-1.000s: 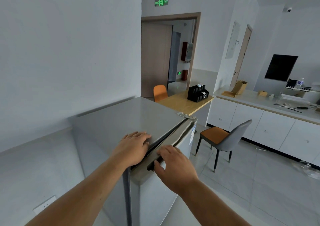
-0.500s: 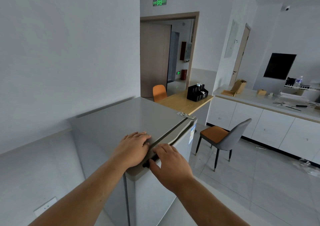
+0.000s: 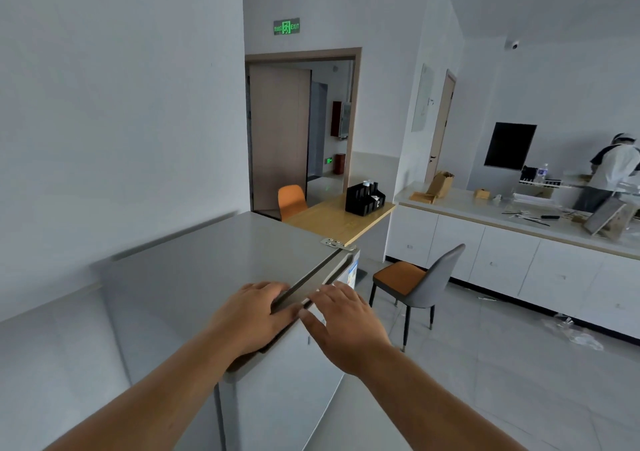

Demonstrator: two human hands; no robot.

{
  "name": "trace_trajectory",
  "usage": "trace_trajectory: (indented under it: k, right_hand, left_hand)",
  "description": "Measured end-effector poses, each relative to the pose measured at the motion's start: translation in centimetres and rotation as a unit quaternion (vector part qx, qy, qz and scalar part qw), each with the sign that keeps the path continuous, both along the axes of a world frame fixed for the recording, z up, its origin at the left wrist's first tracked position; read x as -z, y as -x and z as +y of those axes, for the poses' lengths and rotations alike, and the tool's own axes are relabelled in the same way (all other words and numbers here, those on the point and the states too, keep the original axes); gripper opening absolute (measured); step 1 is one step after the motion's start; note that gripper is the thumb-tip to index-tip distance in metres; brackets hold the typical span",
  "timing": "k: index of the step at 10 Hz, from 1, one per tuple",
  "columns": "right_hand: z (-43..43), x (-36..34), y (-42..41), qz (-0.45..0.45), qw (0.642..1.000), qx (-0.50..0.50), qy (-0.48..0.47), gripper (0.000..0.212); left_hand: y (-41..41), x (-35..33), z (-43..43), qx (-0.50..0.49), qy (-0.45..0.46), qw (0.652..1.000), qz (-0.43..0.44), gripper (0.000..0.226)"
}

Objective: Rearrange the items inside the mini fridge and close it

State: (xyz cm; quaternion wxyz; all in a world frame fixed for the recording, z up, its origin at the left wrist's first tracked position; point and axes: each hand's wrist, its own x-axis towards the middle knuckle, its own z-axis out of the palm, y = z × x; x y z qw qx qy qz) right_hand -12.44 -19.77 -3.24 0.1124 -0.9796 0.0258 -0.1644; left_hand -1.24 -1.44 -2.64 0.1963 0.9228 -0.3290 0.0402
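Observation:
A silver mini fridge [image 3: 207,263] stands against the white wall, seen from above. Its door [image 3: 287,381] is almost flush with the cabinet, with only a thin dark gap along the top front edge. My left hand [image 3: 252,315] lies flat on the front corner of the fridge top. My right hand [image 3: 346,326] presses with spread fingers on the top edge of the door. Neither hand holds anything. The inside of the fridge and its items are hidden.
A grey chair with an orange seat [image 3: 415,281] stands on the tiled floor right of the fridge. A wooden table [image 3: 332,222] with a black organiser sits behind it. White counter cabinets [image 3: 512,260] run along the right, where a person [image 3: 609,177] works.
The door has swung inward under my right hand, and the gap at the top edge has narrowed to a sliver. A person has come into view at the far right.

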Motion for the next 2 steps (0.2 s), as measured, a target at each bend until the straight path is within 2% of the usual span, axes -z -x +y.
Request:
trace_trajectory:
  k: [2]
  right_hand:
    - [-3.6, -2.2, 3.3, -0.004, 0.998, 0.055, -0.012, 0.079]
  left_hand:
    - [2.6, -1.9, -4.9, 0.052, 0.052, 0.997, 0.03, 0.096]
